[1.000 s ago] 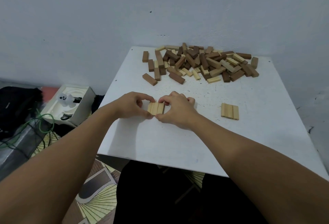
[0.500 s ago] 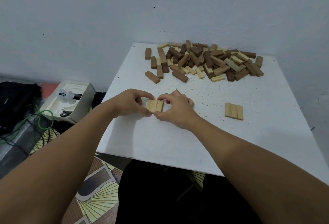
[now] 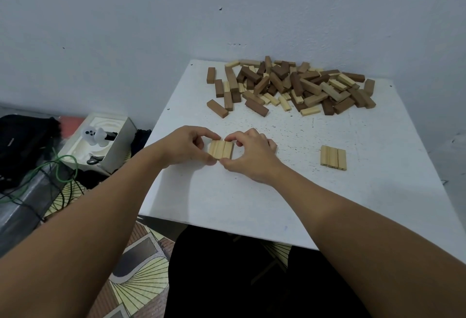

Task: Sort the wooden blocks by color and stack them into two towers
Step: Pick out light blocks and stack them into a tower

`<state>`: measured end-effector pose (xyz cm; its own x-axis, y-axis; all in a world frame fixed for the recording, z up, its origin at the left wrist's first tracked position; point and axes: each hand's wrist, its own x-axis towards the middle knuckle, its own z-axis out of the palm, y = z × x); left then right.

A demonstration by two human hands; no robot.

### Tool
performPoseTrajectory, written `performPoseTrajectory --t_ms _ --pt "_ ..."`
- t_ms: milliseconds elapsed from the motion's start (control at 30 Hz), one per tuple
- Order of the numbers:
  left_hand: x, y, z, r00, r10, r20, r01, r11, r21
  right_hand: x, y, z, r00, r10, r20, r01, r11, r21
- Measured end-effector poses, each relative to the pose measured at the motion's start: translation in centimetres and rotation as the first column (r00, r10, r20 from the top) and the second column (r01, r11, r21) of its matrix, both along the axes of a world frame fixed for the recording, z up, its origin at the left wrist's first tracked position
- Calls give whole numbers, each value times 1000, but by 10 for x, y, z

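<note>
on the white table [image 3: 252, 199], head view: the left hand [image 3: 185, 148] and right hand [image 3: 249, 157] pinch a row of pale blocks [image 3: 221, 149] between thumbs and forefingers, apparently three side by side. right of that row lies a second pale row [image 3: 333, 157], well apart. beyond it, by the wall, sits the mixed block pile [image 3: 290, 85].

Bare pale wall [image 3: 151, 27], patterned floor [image 3: 141, 280]

Bare forearms [image 3: 106, 219], no sleeves showing (black garment [image 3: 252, 280] over the lap).
</note>
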<state>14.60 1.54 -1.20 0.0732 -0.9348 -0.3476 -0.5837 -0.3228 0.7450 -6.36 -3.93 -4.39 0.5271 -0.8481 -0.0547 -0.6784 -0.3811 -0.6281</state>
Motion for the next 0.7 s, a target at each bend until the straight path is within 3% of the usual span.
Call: performPoseTrajectory --t_ms 367,500,600,700 --pt "-3 1 5 999 -11 52 10 1000 26 -5 1 0 1000 20 17 -21 999 30" --pt "-1 5 12 1000 17 13 -18 999 44 -20 3 1 994 37 106 -50 992 118" --pt "-12 10 18 994 82 -72 -83 996 -13 -43 8 4 979 40 201 -77 981 179" --pt "-45 8 20 997 75 -32 -79 990 -121 -68 14 4 980 38 197 -63 991 121"
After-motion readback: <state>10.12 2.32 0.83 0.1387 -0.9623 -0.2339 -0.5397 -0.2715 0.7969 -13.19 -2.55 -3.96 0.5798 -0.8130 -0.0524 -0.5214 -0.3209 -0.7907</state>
